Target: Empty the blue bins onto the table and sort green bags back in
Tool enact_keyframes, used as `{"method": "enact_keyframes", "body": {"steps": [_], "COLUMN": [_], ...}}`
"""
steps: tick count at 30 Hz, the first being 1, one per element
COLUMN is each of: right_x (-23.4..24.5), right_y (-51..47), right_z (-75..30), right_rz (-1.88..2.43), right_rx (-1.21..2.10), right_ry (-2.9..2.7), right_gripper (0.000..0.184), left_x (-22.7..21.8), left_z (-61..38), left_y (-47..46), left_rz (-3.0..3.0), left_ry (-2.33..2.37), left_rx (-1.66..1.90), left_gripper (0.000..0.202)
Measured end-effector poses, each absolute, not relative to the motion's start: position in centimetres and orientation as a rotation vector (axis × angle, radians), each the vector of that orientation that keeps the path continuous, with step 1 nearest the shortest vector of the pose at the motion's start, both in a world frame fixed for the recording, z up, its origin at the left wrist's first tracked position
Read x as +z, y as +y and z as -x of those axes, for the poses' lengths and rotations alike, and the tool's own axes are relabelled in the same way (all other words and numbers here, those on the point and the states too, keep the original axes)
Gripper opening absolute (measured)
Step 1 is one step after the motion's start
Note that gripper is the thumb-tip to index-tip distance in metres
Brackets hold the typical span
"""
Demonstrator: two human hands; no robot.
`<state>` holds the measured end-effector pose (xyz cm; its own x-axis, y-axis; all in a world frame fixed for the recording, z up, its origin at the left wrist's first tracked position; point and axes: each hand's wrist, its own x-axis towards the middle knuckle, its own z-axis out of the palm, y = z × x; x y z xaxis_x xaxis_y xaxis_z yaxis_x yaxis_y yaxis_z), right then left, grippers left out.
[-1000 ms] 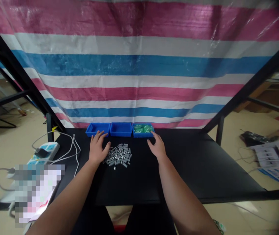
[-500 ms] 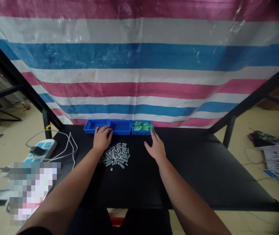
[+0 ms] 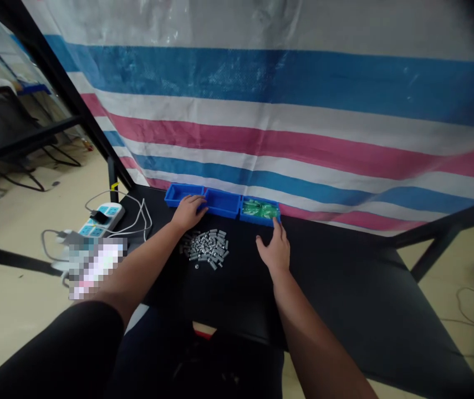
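Three blue bins stand in a row at the back of the black table. My left hand (image 3: 189, 213) reaches over the front of the left bin (image 3: 173, 194), close to the middle bin (image 3: 222, 204), its fingers spread and nothing seen in them. Green items in clear plastic (image 3: 259, 208) fill the right bin (image 3: 257, 219). At that bin's right front corner is my right hand (image 3: 276, 249), thumb apart, fingertips at or touching the edge. Between my forearms lies a pile of small silvery metal cylinders (image 3: 207, 247), with one rounded piece (image 3: 197, 266) a little nearer me.
On the left sit a white power strip (image 3: 112, 213) with a black plug, looping white cables (image 3: 147, 213) and a pixelated object (image 3: 99, 266). A striped plastic sheet (image 3: 261, 133) hangs behind the bins. Black frame bars (image 3: 436, 249) slope at both sides of the table (image 3: 345, 282).
The view has turned and tilted, so the table appears slanted and more of the left side shows. Both hands stay by the same bins. The metal pile looks unchanged.
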<state>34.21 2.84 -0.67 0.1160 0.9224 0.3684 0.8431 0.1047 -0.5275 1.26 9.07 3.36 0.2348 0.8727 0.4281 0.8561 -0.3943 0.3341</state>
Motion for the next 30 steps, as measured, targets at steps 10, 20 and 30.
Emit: {"method": "enact_keyframes", "body": {"steps": [10, 20, 30], "right_x": [-0.9, -1.6, 0.2], "right_y": [2.7, 2.7, -1.9], "right_z": [-34.8, -34.8, -30.7], "right_rz": [1.619, 1.618, 1.275], "right_rx": [0.195, 0.003, 0.312], "right_ry": [-1.494, -1.577, -2.077], "right_gripper": [0.053, 0.014, 0.014], "left_x": [4.0, 1.5, 1.7], "left_z": [-0.5, 0.5, 1.5], "left_y": [-2.0, -4.8, -6.0], "left_rz": [-2.427, -2.336, -2.169], "left_ry": [1.713, 1.703, 1.544], "left_rx": [0.825, 0.874, 0.995], "left_gripper": [0.051, 0.050, 0.041]}}
